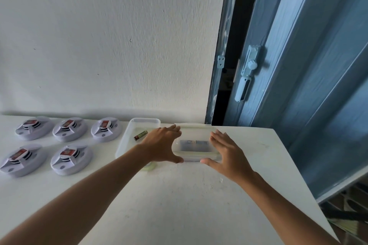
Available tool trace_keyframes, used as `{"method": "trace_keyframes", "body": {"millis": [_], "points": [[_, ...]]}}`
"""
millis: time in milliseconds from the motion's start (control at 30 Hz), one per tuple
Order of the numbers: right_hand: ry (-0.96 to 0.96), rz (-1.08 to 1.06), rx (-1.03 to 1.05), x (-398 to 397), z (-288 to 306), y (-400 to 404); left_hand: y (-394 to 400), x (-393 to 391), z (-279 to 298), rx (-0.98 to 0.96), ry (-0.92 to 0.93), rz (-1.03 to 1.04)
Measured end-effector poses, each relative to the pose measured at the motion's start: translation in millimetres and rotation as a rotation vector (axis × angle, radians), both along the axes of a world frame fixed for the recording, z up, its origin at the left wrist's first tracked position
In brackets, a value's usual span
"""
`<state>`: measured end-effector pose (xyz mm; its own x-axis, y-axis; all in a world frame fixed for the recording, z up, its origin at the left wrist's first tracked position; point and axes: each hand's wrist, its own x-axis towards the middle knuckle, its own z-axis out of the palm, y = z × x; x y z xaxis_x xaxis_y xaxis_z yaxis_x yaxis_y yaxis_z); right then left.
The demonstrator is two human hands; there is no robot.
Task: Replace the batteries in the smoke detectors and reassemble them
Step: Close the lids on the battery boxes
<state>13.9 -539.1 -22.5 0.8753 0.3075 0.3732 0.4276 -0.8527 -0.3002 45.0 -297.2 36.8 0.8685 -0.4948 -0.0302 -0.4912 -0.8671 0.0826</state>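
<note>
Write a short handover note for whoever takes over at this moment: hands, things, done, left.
Left hand and right hand grip opposite ends of the lidded clear plastic box on the white table; something dark shows inside.
Open clear plastic tray, left of the box, holds one gold-and-red battery.
Five round white smoke detectors lie in two rows at far left, all closed.
Done: nothing visible.
Left: open the box, swap batteries, reassemble.
</note>
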Motion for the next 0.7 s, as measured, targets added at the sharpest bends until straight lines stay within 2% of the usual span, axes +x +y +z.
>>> {"method": "trace_keyframes", "body": {"millis": [167,700], "points": [[-0.111,-0.016,-0.021,2.0,-8.9,1.0,-1.3,-3.3,-0.9,-0.032,-0.036,0.000],[-0.288,-0.013,-0.069,10.4,-15.8,-1.4,-4.0,-9.1,-5.3,-0.074,-0.097,-0.013]]}}
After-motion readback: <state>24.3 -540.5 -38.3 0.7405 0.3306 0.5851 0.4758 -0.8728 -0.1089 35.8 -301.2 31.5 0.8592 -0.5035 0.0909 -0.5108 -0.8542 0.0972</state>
